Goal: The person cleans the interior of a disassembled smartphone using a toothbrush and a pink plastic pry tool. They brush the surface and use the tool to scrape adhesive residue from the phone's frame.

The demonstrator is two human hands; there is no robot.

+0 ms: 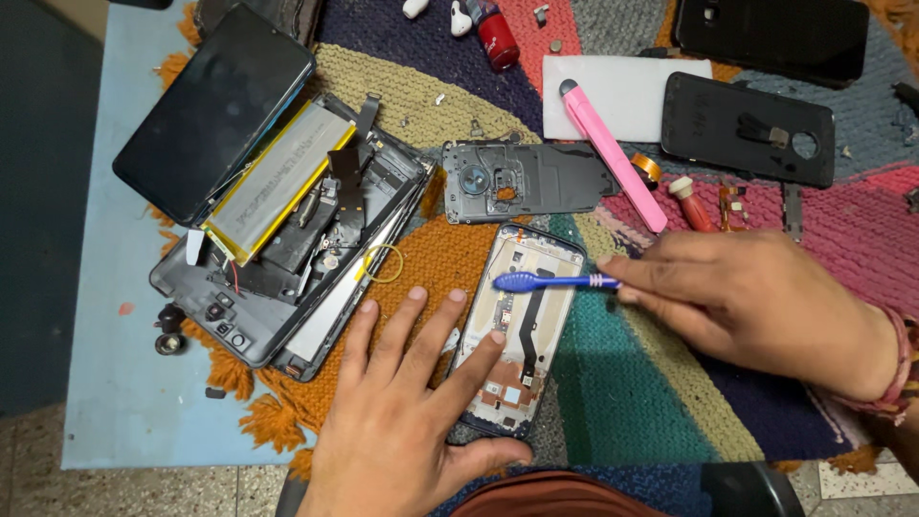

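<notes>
I am seeing the left hand [407, 407] lying flat, fingers spread, pressing the opened phone frame [522, 330] (boards exposed); right hand [756, 306] is pinching a blue tool [550, 281]; a white card [622, 96] is lying far right.

Home repair spot: dismantled phones [287, 220] on knitted rug [613, 383] over tiled floor [144, 488].

Left hand [407, 402] is pressing flat on an opened phone [522, 325], fingers spread. Right hand [756, 306] is holding a blue tool [550, 281] w/ its tip over the phone's top. Pink tool [613, 158] is lying nearby on a woven mat [622, 383].
</notes>
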